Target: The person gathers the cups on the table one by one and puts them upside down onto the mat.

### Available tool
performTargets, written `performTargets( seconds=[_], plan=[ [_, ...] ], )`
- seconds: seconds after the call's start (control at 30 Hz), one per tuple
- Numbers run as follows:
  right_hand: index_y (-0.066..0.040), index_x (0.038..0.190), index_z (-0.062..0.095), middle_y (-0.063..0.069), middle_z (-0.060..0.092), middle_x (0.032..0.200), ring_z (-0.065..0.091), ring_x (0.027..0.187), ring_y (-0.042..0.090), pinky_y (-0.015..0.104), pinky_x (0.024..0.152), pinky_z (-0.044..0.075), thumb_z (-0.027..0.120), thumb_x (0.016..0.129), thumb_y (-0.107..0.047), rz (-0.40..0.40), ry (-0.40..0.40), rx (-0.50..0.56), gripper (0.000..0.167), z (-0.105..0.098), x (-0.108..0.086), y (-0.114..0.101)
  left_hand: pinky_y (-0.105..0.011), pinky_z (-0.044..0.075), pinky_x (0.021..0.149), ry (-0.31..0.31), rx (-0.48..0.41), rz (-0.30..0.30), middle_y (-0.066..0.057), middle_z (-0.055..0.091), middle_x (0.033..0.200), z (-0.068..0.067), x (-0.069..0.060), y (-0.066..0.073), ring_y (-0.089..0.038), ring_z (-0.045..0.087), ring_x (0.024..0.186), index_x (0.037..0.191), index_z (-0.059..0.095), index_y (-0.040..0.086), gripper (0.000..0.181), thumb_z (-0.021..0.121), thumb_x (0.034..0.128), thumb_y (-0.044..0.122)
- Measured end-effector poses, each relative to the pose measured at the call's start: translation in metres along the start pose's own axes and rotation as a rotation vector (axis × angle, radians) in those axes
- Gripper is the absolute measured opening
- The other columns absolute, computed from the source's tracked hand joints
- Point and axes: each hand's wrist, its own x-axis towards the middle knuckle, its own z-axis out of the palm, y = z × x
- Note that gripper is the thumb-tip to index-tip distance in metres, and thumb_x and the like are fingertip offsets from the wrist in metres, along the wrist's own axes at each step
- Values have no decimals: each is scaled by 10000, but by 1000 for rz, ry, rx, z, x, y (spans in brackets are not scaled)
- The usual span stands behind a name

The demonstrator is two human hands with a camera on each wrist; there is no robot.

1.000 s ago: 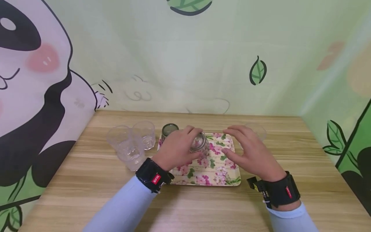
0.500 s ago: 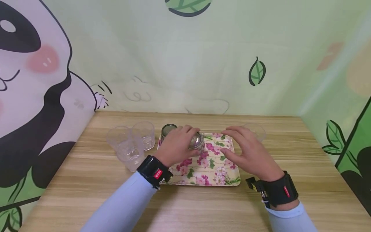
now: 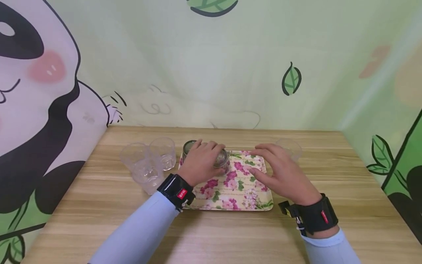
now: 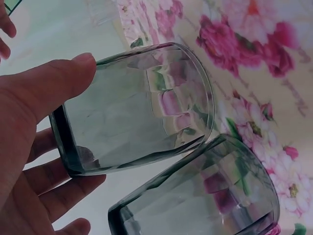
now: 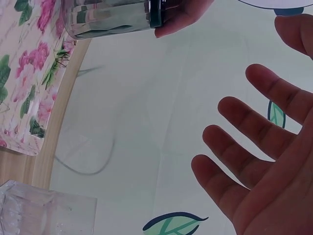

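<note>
My left hand [image 3: 200,164] grips an upside-down grey-tinted glass [image 3: 221,159] near the back left of the flowered tray [image 3: 230,198]. The left wrist view shows the thumb and fingers [image 4: 73,81] around the base of this faceted glass [image 4: 137,107], whose rim is at the tray. Close beside it stands a second grey glass [image 4: 195,200], partly behind the hand in the head view. Over the tray's right side, my right hand [image 3: 287,174] hovers with spread fingers [image 5: 234,142], holding nothing.
Several clear glasses [image 3: 164,154] stand on the wooden table [image 3: 132,227] left of the tray. Another clear glass [image 3: 295,150] is behind my right hand, near the tray's right side. A printed cloth [image 3: 230,73] hangs behind the table.
My left hand has moved the gripped glass left along the tray, up to the other grey glass. My right hand has hardly moved.
</note>
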Motion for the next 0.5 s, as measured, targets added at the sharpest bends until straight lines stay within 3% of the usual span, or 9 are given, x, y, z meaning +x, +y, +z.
performTargets(
  seconds=[0.5],
  plan=[
    [-136, 1312, 625, 96, 567, 1357, 518, 1280, 287, 514, 1055, 455, 724, 915, -340, 0, -26, 18, 457, 2, -1, -2, -545, 233, 1214, 4, 47, -19, -93, 586, 1393, 3, 6, -1, -265, 576, 1271, 1471, 483, 106, 721, 704, 900, 488]
  ],
)
